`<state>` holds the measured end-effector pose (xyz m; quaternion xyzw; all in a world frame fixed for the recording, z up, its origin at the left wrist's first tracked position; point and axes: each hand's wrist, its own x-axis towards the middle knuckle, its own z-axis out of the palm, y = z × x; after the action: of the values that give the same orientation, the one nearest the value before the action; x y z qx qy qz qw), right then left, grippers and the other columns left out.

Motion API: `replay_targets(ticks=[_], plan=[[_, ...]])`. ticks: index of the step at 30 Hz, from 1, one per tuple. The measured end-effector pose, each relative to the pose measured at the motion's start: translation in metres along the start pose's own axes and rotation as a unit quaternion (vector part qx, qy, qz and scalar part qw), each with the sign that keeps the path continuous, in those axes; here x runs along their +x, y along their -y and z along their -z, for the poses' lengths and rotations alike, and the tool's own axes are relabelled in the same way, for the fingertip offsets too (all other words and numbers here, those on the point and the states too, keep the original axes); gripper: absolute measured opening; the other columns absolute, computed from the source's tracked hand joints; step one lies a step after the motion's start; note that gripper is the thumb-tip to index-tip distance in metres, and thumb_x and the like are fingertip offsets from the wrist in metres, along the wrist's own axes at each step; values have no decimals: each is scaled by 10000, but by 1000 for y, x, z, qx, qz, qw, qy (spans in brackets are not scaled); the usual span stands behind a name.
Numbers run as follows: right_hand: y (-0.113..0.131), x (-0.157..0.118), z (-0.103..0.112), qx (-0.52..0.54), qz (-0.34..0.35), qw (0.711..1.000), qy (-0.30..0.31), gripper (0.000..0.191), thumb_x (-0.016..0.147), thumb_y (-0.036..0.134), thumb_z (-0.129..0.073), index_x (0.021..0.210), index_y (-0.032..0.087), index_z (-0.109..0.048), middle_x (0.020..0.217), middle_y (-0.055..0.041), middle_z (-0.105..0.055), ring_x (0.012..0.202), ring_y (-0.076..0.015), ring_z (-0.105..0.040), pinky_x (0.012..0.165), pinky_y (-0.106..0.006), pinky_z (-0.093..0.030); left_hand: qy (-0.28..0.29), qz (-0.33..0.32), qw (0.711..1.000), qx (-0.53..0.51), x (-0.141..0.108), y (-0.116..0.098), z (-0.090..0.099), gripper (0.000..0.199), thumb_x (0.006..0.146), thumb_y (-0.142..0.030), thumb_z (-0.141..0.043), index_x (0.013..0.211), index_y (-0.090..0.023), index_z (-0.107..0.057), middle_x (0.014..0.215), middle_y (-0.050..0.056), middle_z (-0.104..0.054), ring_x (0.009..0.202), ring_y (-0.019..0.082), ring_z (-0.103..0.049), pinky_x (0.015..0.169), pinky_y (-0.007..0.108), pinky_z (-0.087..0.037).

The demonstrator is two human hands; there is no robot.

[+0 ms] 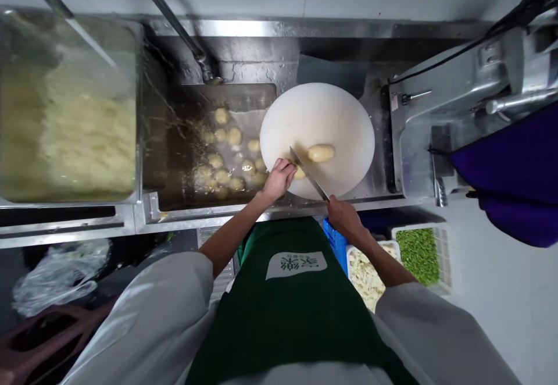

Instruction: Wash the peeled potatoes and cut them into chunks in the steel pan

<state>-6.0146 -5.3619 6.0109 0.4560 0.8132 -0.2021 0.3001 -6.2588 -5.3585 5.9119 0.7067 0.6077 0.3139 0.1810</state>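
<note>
A round white cutting board (pixel 344 111) lies across the right part of the sink. My left hand (pixel 280 179) is at the board's left side, its fingers closed on a peeled potato piece (pixel 299 172). My right hand (pixel 342 215), at the board's front edge, is wrapped round the handle of a knife (pixel 310 177). The blade points up and to the left, beside the potato piece and close to my left fingertips. A whole peeled potato (pixel 321 153) rests on the board, just right of the blade.
Several potatoes (pixel 221 175) sit in the sink water left of the board. A steel tub (pixel 138 111) of pale pieces in water stands far left, a faucet (pixel 204 62) behind. Machine (pixel 436 111) at right; baskets of green (pixel 418 254) and white (pixel 366 274) food sit below the counter.
</note>
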Motion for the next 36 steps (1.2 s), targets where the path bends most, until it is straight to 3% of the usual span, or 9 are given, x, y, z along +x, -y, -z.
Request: replay_targets(ticks=[21,36], plan=[[12,13,12,9,30,999,-14,373,1066,282,-197,1156,118,-520,910,-159,-713,883,-267,-721,734,-313,-478,-38,-1,999,-3,-8,5,-16,269,1034,-248,-395,1064,-181,-654,1054,112,-614,1001,242,-526,896,413,-502],[25,14,14,33,16,999,5,332,1045,231,-251,1193,96,-516,959,-184,-720,944,-277,-722,789,-314,-501,-70,2,997,17,-20,11,-16,275,1041,-261,-384,1075,-171,-641,1082,135,-634,1033,243,-555,916,423,-500]])
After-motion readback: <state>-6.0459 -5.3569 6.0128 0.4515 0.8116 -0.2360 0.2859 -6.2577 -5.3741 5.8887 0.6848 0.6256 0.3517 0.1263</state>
